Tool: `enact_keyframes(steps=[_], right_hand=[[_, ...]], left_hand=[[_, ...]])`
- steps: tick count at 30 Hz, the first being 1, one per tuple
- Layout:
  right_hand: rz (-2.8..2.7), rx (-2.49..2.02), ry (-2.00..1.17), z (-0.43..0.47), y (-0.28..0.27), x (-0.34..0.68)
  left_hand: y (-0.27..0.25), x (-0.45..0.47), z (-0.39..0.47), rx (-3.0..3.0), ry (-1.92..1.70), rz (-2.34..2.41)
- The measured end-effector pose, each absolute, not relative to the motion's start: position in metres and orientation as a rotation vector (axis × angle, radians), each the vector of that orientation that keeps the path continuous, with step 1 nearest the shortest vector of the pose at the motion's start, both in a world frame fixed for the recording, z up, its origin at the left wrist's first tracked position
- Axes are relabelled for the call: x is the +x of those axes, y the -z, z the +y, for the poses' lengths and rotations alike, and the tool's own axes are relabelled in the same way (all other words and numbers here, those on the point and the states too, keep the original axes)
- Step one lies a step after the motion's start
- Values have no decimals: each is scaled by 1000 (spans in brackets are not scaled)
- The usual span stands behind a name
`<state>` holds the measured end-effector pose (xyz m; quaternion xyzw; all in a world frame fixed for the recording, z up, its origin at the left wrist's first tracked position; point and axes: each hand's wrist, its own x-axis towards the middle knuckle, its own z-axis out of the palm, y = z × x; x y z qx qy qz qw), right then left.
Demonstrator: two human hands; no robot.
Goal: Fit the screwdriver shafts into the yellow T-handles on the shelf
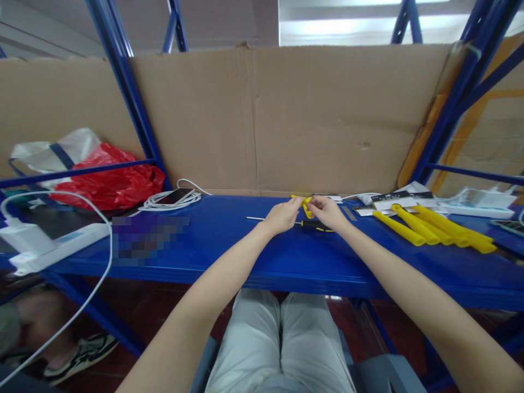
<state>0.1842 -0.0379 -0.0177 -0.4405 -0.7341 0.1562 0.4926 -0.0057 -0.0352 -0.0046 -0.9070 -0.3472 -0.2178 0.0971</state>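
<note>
Both hands meet over the blue tabletop (229, 240). My left hand (283, 215) is closed on one side of a small yellow plastic piece (308, 210), whose exact kind I cannot make out. From the other side, the fingers of my right hand (326, 212) pinch the same piece. Just below the hands lies a screwdriver (316, 225) with a black and yellow handle, its thin shaft pointing left and partly covered by my left hand. Two flat metal strips (349, 213) rest to the right of my right hand.
Several long yellow plastic handles (429, 226) lie on the right, before printed packaging (403, 200) and a power strip (477, 207). On the left are a coiled white cable (164, 202), a red bag (118, 177) and another power strip (69, 245). Cardboard (286, 120) backs the bench.
</note>
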Motion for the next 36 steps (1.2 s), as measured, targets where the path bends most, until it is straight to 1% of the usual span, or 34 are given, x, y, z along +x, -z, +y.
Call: enact_keyframes(steps=[6,10,12,15,18,21,28,36], right_hand=[[-1786,-1123,-373,-41,15,184],[-1782,-1260,-223,-36,15,193],[-1780,-1394,-83,-33,13,206],[-1781,-1710,127,-30,10,235],[-1794,-2040,202,-31,10,263],[-1814,-2211,229,-33,11,280],[-1850,-2376,253,-38,12,269],[-1890,-2436,321,-42,10,250]], left_hand=[[6,-7,-31,-2689,721,-1064],[6,-13,-23,-2664,824,-1122],[5,-16,-19,-2653,863,-1156],[5,-19,-16,-2649,888,-1198],[4,-19,-17,-2662,894,-1201],[3,-18,-18,-2674,876,-1197],[0,-18,-23,-2681,860,-1218],[1,-19,-23,-2688,876,-1193]])
